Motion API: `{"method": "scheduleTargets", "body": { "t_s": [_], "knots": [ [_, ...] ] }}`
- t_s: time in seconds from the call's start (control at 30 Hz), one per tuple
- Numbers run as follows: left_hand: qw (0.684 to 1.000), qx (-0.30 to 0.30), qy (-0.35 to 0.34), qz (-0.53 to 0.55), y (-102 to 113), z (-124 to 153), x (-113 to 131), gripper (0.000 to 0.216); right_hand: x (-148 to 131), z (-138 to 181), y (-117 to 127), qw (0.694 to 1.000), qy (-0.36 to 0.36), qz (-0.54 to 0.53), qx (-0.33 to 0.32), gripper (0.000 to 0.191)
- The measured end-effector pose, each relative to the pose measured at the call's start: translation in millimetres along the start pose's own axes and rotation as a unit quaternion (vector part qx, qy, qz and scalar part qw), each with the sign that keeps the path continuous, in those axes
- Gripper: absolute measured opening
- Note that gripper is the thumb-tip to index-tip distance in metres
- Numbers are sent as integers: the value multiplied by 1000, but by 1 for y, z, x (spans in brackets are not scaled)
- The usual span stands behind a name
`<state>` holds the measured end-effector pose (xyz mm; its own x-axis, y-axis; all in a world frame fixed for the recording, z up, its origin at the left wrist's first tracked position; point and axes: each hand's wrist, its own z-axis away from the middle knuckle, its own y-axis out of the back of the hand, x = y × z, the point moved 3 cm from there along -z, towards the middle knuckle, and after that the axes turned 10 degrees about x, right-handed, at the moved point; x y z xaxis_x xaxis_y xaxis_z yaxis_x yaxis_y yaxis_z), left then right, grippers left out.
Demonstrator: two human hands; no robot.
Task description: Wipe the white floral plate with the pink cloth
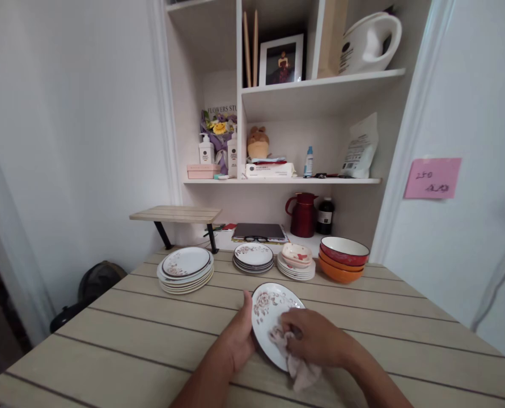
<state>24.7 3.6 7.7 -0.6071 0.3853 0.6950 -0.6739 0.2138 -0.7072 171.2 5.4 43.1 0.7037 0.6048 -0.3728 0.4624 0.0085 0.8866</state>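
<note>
A white plate [269, 317] with a brown floral print and a dark rim is tilted up above the near part of the table. My left hand [242, 333] grips it by its left edge, thumb up along the rim and the other fingers hidden behind it. My right hand [314, 337] is closed on a crumpled pale pinkish cloth [301, 371], pressing it against the plate's face. Part of the cloth hangs down past the plate's lower right edge.
Across the slatted table [141, 334] stand a large plate stack [185, 271], a smaller plate stack [253, 256], small dishes [296, 262] on saucers and nested bowls [343, 259]. Behind are a small raised wooden stand [175, 213], a red jug [303, 215], a dark bottle [325, 216] and shelves.
</note>
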Motion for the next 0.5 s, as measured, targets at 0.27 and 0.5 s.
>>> {"method": "scheduleTargets", "body": {
  "t_s": [0.27, 0.5],
  "knots": [
    [1000, 8, -12, 7, -1, -2, -1, 67, -14, -35, -6, 984, -16, -34, 176, 18],
    [1000, 21, -11, -13, 3, -1, -4, 69, 33, -16, 9, 975, -161, 106, 106, 19]
  ]
}}
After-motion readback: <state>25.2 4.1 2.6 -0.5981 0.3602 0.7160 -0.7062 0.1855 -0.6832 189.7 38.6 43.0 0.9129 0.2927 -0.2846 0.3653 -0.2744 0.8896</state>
